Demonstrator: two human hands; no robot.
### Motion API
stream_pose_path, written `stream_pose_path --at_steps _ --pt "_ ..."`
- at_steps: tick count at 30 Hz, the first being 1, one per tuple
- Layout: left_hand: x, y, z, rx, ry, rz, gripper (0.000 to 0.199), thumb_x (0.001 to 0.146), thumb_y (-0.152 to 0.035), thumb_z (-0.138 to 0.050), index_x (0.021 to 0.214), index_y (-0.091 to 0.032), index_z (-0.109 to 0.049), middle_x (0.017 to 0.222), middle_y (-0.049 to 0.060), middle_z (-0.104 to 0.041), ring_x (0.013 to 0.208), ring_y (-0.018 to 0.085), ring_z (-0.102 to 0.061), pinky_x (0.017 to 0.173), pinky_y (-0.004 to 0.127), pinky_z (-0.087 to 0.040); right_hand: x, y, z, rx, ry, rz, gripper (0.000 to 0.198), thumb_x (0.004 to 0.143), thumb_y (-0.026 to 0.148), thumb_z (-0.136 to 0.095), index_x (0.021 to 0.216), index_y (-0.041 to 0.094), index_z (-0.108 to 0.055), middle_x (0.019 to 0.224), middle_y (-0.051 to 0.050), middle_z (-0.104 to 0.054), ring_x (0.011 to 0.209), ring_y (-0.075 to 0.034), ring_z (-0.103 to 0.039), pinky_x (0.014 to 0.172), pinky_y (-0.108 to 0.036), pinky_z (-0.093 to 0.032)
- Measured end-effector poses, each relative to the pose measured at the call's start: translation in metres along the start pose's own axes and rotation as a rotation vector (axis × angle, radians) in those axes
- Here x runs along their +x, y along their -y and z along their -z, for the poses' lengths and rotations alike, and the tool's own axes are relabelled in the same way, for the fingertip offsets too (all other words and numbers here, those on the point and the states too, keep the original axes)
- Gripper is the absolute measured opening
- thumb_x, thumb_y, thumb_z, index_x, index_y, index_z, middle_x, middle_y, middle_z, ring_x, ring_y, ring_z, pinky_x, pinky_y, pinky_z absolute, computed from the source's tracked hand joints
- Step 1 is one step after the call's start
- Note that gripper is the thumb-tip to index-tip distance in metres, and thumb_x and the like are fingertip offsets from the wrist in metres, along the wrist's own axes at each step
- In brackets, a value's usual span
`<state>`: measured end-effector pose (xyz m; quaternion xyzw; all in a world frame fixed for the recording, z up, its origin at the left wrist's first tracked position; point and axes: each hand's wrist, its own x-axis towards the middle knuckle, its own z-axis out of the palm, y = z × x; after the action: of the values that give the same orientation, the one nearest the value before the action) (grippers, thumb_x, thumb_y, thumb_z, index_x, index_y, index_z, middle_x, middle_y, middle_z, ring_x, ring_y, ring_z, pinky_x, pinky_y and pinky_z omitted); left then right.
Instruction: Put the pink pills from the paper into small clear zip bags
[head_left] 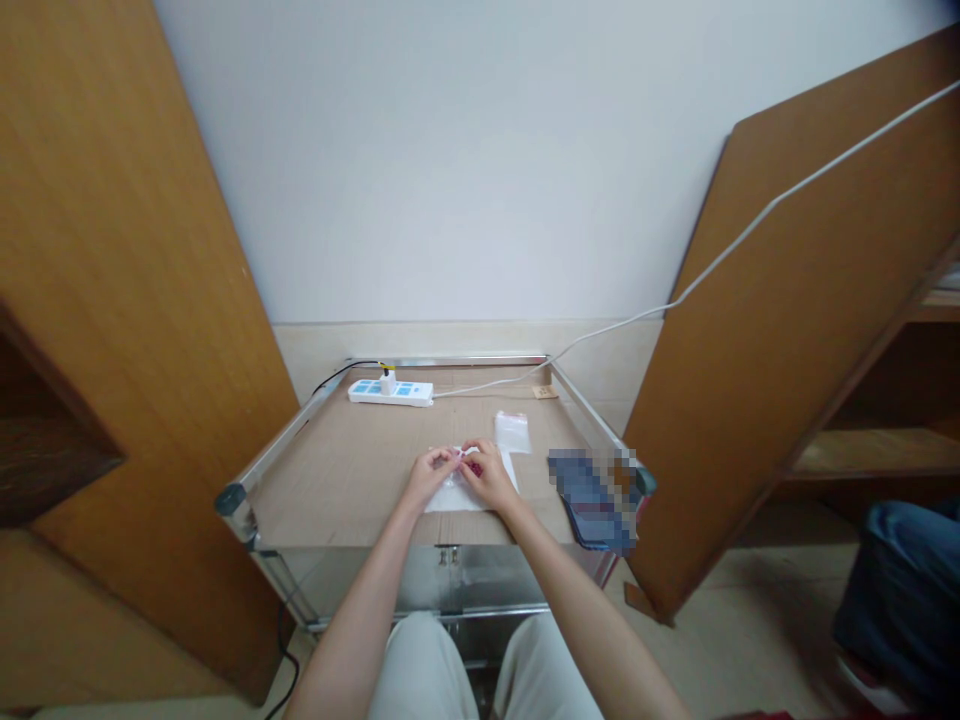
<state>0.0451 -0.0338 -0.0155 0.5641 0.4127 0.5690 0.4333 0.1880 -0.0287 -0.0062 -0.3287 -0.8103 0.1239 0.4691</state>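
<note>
My left hand (430,476) and my right hand (489,474) meet over a white sheet (452,497) near the front of the cardboard-covered table top (322,480). Both have their fingers pinched, the fingertips almost touching. A small dark-red thing (473,466) shows at my right fingers; its kind is too small to tell. What my left fingertips grip is partly hidden and cannot be made out. Just beyond my right hand lies a clear plastic bag (513,433), flat on the cardboard.
A white power strip (391,392) with a plug in it sits at the back left, its white cable (615,325) running up rightward. A blurred dark-blue flat object (589,500) lies at the right edge. Wooden panels flank the table; a person's leg (900,600) is at far right.
</note>
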Motion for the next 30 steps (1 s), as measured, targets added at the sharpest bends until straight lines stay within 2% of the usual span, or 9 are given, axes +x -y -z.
stream_pose_path --at_steps 5,14,22,30 --pt "0.000 0.000 0.000 0.032 -0.014 -0.041 0.014 0.062 -0.027 -0.057 0.059 -0.013 -0.055 0.083 0.007 -0.061 0.084 0.016 -0.053 0.079 0.028 -0.035 0.000 0.000 -0.001 -0.020 0.002 -0.002 0.009 0.075 0.021 -0.050 0.073 0.020 -0.059 0.089 -0.004 -0.052 0.088 -0.017 -0.045 0.078 -0.033 -0.032" --pt "0.000 0.001 -0.002 0.125 -0.077 -0.111 0.010 0.059 -0.015 -0.050 0.052 -0.015 -0.044 0.078 0.004 -0.059 0.078 0.014 -0.053 0.073 0.025 -0.036 0.001 -0.001 -0.003 -0.031 -0.073 -0.026 0.007 0.071 0.018 -0.050 0.065 0.018 -0.052 0.083 -0.005 -0.052 0.084 -0.016 -0.045 0.075 -0.032 -0.033" --pt "-0.003 -0.011 -0.002 0.080 -0.075 -0.063 0.012 0.062 -0.018 -0.049 0.051 -0.015 -0.045 0.075 0.004 -0.060 0.073 0.013 -0.052 0.067 0.023 -0.037 0.001 0.002 0.000 0.000 -0.080 -0.042 0.002 0.071 0.019 -0.050 0.073 0.018 -0.051 0.085 -0.005 -0.051 0.085 -0.017 -0.047 0.076 -0.031 -0.034" --pt "-0.005 -0.015 -0.003 0.077 -0.079 -0.052 0.013 0.061 -0.023 -0.053 0.052 -0.015 -0.047 0.064 0.001 -0.057 0.068 0.012 -0.052 0.066 0.022 -0.037 -0.001 0.001 0.000 0.035 0.031 0.052 0.023 0.072 0.009 -0.045 0.086 0.021 -0.058 0.091 -0.004 -0.057 0.088 -0.015 -0.050 0.077 -0.030 -0.035"
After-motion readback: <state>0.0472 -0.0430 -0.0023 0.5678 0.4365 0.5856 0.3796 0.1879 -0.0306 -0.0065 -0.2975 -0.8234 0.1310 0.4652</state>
